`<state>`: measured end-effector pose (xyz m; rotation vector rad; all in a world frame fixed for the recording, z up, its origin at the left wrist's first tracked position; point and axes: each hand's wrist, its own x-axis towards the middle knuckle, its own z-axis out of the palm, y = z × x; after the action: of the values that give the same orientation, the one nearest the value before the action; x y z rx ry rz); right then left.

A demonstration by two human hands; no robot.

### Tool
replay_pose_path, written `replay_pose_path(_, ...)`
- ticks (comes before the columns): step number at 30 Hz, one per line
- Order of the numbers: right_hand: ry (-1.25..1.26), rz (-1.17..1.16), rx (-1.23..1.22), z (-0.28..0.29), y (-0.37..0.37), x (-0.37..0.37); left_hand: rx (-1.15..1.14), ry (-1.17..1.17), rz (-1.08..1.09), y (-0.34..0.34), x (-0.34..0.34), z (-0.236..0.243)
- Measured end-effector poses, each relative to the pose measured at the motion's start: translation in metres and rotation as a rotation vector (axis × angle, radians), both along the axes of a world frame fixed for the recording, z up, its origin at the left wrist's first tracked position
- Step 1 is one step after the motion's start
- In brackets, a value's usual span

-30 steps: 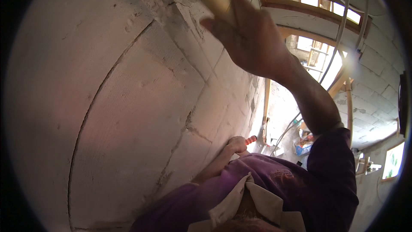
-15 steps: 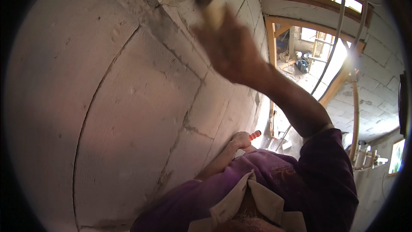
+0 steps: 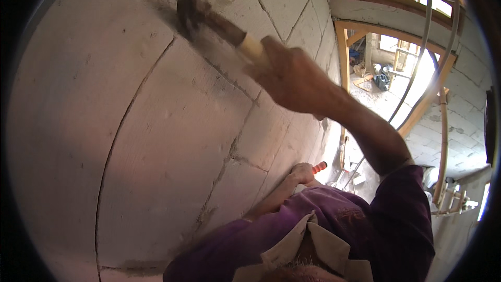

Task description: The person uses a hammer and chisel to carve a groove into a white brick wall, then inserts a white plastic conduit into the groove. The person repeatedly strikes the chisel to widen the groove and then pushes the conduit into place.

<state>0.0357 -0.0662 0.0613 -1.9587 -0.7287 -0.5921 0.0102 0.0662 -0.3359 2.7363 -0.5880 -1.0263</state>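
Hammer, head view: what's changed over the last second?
The right hand has come lower in the picture, swinging the hammer down; its head, earlier past the upper edge, now shows in front of the block wall. Nothing was taken hold of or let go. The left hand stays closed on the red-orange grip, low by the wall.

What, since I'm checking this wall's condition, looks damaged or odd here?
On the pale wall, a grey strip near the hammer in the right hand looks rough beside the smoother faces. A long dark line also stands out at left; whether it's a crack or an open joint, I can't tell.
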Motion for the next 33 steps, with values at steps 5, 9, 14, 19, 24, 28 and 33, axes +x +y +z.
replay_pose_path(5, -0.43, -0.071, 0.395, 0.012, -0.003, 0.009, -0.015, -0.034, -0.056, 0.0, -0.001, -0.002)
replay_pose_path(9, -0.007, 0.055, 0.027, 0.011, 0.015, 0.001, -0.016, -0.014, -0.001, 0.003, 0.001, -0.007)
replay_pose_path(14, -0.095, -0.023, 0.101, 0.018, -0.004, 0.001, -0.002, 0.02, 0.009, 0.001, 0.001, -0.005)
replay_pose_path(19, -0.301, -0.049, 0.113, 0.022, 0.018, 0.024, -0.005, 0.033, 0.025, -0.001, -0.002, 0.005)
replay_pose_path(24, -0.059, -0.004, 0.039, -0.018, 0.023, 0.002, -0.009, 0.04, 0.056, -0.003, -0.007, 0.024)
replay_pose_path(28, -0.063, 0.038, 0.082, 0.0, 0.002, -0.004, 0.051, 0.077, 0.013, -0.006, -0.004, 0.032)
replay_pose_path(33, -0.238, 0.001, 0.149, 0.05, 0.024, 0.025, 0.007, -0.001, -0.001, -0.005, -0.004, 0.021)
